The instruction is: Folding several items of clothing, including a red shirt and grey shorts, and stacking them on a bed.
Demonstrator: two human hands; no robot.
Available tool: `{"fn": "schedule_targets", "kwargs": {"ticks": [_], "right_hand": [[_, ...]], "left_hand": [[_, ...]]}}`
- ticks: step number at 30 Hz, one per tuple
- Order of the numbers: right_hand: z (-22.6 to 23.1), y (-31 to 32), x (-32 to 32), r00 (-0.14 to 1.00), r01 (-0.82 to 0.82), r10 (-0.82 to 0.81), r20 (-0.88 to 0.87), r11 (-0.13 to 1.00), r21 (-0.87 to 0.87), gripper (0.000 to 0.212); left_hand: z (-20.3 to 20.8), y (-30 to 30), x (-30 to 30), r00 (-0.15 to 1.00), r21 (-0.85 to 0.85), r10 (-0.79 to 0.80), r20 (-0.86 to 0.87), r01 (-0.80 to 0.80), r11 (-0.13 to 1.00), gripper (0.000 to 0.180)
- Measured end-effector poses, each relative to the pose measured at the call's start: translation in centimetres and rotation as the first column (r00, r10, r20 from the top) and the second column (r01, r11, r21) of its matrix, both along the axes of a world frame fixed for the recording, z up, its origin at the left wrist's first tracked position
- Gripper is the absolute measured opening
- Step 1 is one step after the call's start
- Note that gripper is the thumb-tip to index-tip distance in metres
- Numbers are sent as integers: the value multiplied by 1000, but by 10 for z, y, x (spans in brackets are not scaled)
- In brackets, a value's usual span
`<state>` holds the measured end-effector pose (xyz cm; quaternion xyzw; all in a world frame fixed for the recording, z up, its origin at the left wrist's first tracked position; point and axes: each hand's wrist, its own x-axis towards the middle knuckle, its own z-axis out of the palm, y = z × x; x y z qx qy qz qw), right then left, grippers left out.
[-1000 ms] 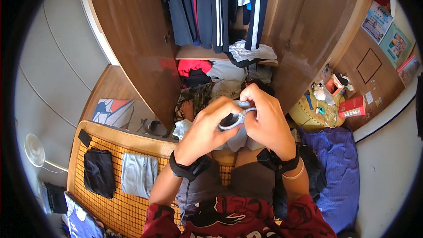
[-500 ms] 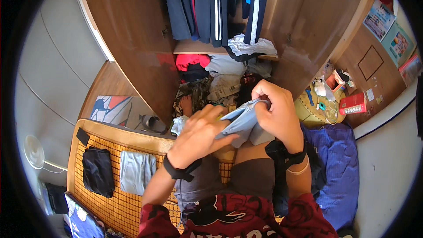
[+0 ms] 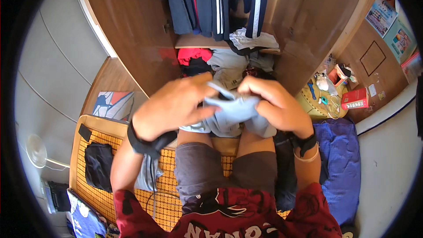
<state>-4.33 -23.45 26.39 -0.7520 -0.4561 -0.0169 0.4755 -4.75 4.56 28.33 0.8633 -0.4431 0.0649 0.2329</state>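
A light blue-grey garment (image 3: pixel 233 115) hangs between my hands in front of my knees, its open, waistband-like upper edge facing up; I cannot tell its exact kind. My left hand (image 3: pixel 174 105), smeared by motion, grips that edge on the left side between thumb and fingers. On the right, my right hand (image 3: pixel 276 105) pinches the same edge with bent fingers. The lower folds drape over my bare legs. Partly behind my left forearm, a grey folded garment (image 3: pixel 147 176) lies on the bamboo mat (image 3: pixel 167 161), and a black folded garment (image 3: pixel 98 166) rests further left.
Ahead stands an open wardrobe (image 3: pixel 227 43) with hanging trousers (image 3: pixel 218 6) and heaped clothes (image 3: pixel 229 64) below. To the right are a blue cloth (image 3: pixel 339 172) and a yellow stool (image 3: pixel 308 101) with small items and a red book (image 3: pixel 355 98). A fan (image 3: pixel 36 150) is at far left.
My left hand has moved left and my right hand slightly right, stretching the garment's edge wider. The garment has come closer to my body and its folds now spread over my legs.
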Motion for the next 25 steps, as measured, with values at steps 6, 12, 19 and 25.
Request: {"fn": "schedule_targets", "kwargs": {"ticks": [6,12,19,25], "right_hand": [[22,16,57,981,186,-184,65,982,-30,26],[74,24,123,912,399,-400,94,917,29,21],[108,21,145,713,412,-519,472,854,317,19],[76,6,156,855,442,-438,276,895,50,17]], "left_hand": [[44,-2,71,944,58,-48,327,31,998,27],[80,21,124,863,117,100,496,-180,977,38],[118,11,148,798,33,232,557,-301,953,38],[104,2,132,931,382,269,246,-348,856,49]]}}
